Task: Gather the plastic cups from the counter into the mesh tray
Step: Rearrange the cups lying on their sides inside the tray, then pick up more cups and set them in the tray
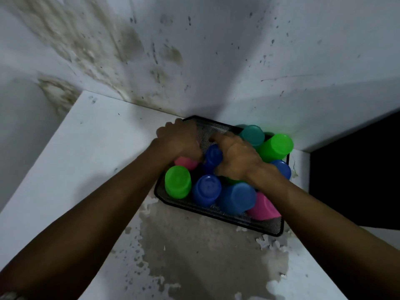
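A black mesh tray [218, 215] sits on the white counter against the wall corner. It holds several upside-down plastic cups: a green cup [178, 181], blue cups [206, 190], a pink cup [264, 207], a teal cup [252, 135] and a large green cup [276, 147]. My right hand [234, 158] is closed around a dark blue cup [213, 158] in the tray's middle. My left hand [180, 140] is curled over the tray's far left part, above another pink cup [186, 163]; what its fingers touch is hidden.
The white counter [86, 161] has a worn grey patch with peeling paint [201, 245] in front of the tray. Stained walls rise behind it. A dark opening [357, 180] lies to the right past the counter's edge.
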`<state>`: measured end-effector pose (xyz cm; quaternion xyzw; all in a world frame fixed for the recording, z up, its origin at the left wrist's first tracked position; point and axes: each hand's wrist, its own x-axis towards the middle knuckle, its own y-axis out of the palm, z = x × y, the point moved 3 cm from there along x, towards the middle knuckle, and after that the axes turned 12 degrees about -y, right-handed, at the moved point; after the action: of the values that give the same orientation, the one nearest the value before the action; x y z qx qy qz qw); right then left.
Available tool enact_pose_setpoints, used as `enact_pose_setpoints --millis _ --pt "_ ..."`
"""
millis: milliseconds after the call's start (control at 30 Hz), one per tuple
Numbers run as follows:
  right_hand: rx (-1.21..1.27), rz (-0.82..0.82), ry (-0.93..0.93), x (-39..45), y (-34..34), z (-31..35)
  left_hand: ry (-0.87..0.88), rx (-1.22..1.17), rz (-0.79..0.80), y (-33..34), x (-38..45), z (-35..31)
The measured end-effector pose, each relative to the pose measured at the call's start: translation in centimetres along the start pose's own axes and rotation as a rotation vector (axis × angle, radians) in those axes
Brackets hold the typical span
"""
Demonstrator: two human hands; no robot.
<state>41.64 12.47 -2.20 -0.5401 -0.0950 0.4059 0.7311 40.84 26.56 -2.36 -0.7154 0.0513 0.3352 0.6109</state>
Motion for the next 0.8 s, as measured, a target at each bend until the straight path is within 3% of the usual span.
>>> enact_pose_setpoints --millis 133,333,467,600,800 --pt "0.156 -0.144 -0.016 -1.9 -1.4 -0.5 0.124 -0.199 -0.102 -1.8 -1.4 0.8" --pt "0.294 -0.467 0.027 -8.3 -3.3 -1.0 0.328 -0.631 -0.446 -2.8 -7.2 -1.2" --pt "0.325 -0.641 0.102 -13.9 -3.2 -1.7 0.4 -0.829 -0.591 -1.3 -11.1 -4.3" --pt "0.357 -0.805 0.163 -20.9 -2.3 -3.2 0.467 -0.936 -0.623 2.1 -15.6 -9.3" --pt "0.466 -0.928 0.298 -30.9 1.1 -6.5 0.652 -0.919 -0.499 8.6 -22.0 -17.5"
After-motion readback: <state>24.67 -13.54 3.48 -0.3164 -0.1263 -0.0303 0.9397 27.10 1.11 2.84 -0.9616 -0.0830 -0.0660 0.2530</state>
